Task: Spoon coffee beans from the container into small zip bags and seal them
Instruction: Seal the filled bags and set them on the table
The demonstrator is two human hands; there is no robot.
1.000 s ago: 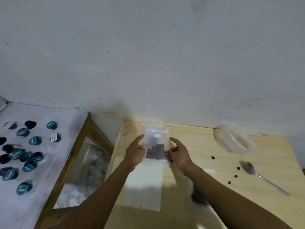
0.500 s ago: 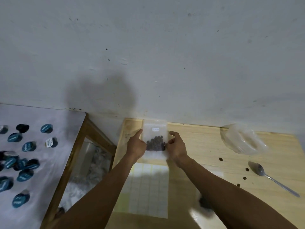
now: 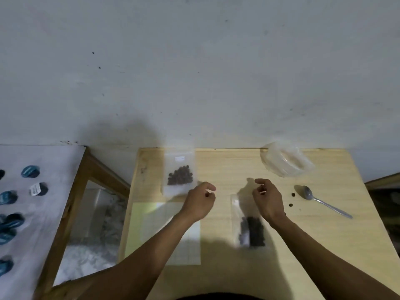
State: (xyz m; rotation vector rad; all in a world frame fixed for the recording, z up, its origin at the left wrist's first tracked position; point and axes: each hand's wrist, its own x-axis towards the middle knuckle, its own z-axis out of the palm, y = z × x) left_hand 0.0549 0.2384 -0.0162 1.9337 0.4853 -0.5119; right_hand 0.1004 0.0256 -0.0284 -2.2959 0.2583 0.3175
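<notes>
Two filled zip bags down, one [image 3: 180, 173] at the table's [image 3: 227, 165] far left, one [image 3: 251, 229] under the right forearm; both hands, left hand [image 3: 200, 203] and right hand [image 3: 268, 201], hover loosely curled, holding nothing; seals unreadable; container [image 3: 285, 162] looks empty, spoon [image 3: 324, 202] idle, stray beans [image 3: 293, 194] remain.

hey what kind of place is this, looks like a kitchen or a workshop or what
Probably a small home packing corner, not a kitchen: a bare wooden table against a plain wall, bagged coffee beans, and blue capsules on a side table.
</notes>
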